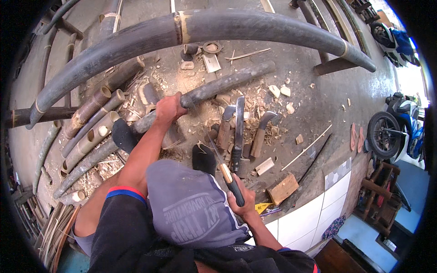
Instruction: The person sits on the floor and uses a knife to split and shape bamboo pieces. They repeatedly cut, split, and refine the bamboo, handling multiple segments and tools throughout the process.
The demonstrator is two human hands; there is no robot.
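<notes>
My left hand [169, 109] is wrapped round a long grey bamboo pole [232, 83] that slants across the floor in front of me. In my right hand [243, 200] is a handsaw [226, 173] with a black and light-wood handle. Its narrow blade points up and away toward the pole, apart from it. Beyond the saw lie a machete [238, 129] with a dark handle, a wooden-handled knife [259, 136] with a curved blade, and another bladed tool [224, 129]. Wood shavings [268, 116] surround them. My feet, darkly covered, rest on either side of my left forearm.
A thick dark bamboo beam [250, 26] of a frame spans the far side. Cut bamboo tubes [93, 136] lie at left. Nearer right are a wood block [282, 187] and white tiled ledge [296, 223]. Sandals [357, 136] and a motorbike [396, 127] stand farther right.
</notes>
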